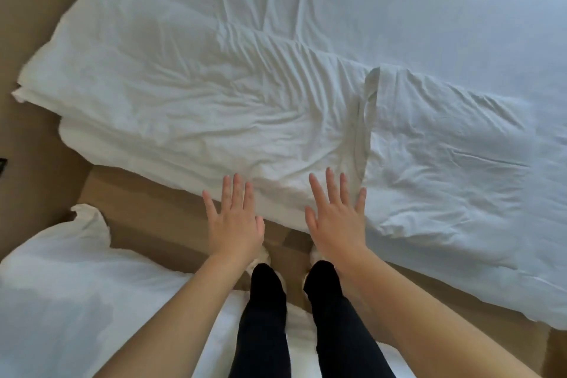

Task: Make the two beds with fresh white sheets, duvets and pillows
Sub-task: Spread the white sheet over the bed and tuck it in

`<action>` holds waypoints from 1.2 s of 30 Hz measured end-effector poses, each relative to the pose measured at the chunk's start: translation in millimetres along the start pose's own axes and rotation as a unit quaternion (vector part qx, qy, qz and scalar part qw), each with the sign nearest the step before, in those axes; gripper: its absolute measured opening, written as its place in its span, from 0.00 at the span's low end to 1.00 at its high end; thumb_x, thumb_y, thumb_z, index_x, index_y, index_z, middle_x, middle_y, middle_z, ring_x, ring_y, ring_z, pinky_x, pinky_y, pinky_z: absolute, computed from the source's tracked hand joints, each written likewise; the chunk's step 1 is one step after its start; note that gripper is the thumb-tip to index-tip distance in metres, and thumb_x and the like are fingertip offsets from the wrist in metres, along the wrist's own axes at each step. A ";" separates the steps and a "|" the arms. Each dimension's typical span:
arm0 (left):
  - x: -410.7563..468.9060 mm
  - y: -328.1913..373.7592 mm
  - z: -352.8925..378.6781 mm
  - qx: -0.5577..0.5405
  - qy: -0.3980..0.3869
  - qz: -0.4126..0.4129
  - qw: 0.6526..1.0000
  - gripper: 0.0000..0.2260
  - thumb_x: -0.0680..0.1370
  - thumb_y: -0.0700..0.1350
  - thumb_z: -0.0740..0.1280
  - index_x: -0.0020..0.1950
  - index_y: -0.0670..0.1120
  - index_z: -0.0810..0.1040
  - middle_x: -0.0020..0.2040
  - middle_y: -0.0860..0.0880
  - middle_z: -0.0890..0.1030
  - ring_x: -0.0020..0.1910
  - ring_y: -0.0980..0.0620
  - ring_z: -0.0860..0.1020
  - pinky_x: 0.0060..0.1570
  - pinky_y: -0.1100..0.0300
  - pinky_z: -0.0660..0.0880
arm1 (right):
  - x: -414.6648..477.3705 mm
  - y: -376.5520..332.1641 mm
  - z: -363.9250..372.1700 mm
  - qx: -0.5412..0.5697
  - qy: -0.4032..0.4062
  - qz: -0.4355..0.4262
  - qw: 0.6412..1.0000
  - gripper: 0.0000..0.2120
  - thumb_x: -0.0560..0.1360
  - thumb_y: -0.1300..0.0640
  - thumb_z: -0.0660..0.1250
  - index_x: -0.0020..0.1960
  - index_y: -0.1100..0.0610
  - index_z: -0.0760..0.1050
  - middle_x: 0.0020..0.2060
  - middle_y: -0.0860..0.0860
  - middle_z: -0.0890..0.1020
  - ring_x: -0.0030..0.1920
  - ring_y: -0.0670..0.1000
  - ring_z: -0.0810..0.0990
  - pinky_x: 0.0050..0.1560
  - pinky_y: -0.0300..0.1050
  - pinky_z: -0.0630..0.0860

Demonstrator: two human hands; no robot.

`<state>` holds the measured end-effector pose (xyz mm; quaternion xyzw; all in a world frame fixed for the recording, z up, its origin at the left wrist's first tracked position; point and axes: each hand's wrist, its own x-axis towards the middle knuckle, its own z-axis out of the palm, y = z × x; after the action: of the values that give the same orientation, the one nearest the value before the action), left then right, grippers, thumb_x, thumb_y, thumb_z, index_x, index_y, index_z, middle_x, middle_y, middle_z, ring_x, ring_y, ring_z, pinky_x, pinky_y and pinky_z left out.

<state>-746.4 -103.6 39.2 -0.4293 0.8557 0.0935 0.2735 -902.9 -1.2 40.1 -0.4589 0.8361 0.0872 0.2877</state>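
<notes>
Bed (429,9) sheeted already, folded duvet (199,95) lying along near edge, hanging off left end. Left hand (234,221), right hand (336,218) flat at duvet edge, fingers (329,184) spread straight, gripping nothing. Probably smoothing; next up, grabbing edge, unfolding across bed.

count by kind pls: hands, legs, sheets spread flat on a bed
Hands: 2, left hand and right hand, both open
Legs: 2, left leg and right leg, in black
Sheets spread flat: 1, the sheet
Total: 5
</notes>
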 end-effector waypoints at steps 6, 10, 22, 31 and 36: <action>18.9 -77.2 -10.7 -0.035 0.001 -0.086 0.996 0.29 0.82 0.55 0.46 0.80 0.46 0.40 0.79 0.45 0.38 0.77 0.45 0.35 0.71 0.37 0.36 | 43.9 -70.0 -24.3 -0.031 -0.008 -0.054 0.998 0.29 0.83 0.42 0.41 0.78 0.45 0.32 0.78 0.51 0.35 0.77 0.57 0.33 0.75 0.66 0.37; 49.5 -144.9 -15.2 -0.072 0.023 -0.152 0.986 0.29 0.82 0.55 0.47 0.80 0.47 0.41 0.79 0.45 0.38 0.77 0.45 0.35 0.73 0.36 0.38 | 97.8 -122.7 -53.0 -0.065 0.017 -0.096 0.993 0.29 0.83 0.42 0.41 0.78 0.47 0.31 0.78 0.52 0.34 0.77 0.58 0.34 0.75 0.67 0.39; 226.1 -425.8 20.7 -0.199 -0.035 -0.219 0.955 0.34 0.80 0.61 0.50 0.80 0.46 0.44 0.80 0.45 0.43 0.78 0.46 0.38 0.72 0.37 0.38 | 314.2 -398.0 -19.1 -0.108 -0.034 -0.140 0.984 0.29 0.82 0.41 0.41 0.78 0.47 0.32 0.78 0.53 0.35 0.78 0.59 0.34 0.74 0.68 0.41; 391.7 -586.6 50.8 -0.719 0.007 -0.467 0.516 0.47 0.65 0.71 0.69 0.76 0.47 0.60 0.66 0.52 0.72 0.64 0.47 0.73 0.62 0.50 0.72 | 457.2 -561.7 38.7 -0.053 -0.102 -0.152 0.982 0.34 0.80 0.36 0.50 0.78 0.43 0.35 0.78 0.50 0.36 0.78 0.62 0.36 0.68 0.77 0.50; 422.0 -617.1 69.5 -0.779 0.002 -0.479 0.405 0.41 0.56 0.70 0.76 0.60 0.49 0.74 0.54 0.50 0.80 0.51 0.48 0.80 0.52 0.49 0.80 | 496.6 -580.7 63.7 -0.042 -0.170 -0.110 0.978 0.37 0.78 0.32 0.51 0.77 0.40 0.34 0.77 0.49 0.32 0.77 0.62 0.33 0.65 0.82 0.48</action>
<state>-437.9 -743.5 -203.8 -0.7970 0.0684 0.5722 -0.1808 -607.8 -658.5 -222.0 -0.5386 0.7149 0.1664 0.4137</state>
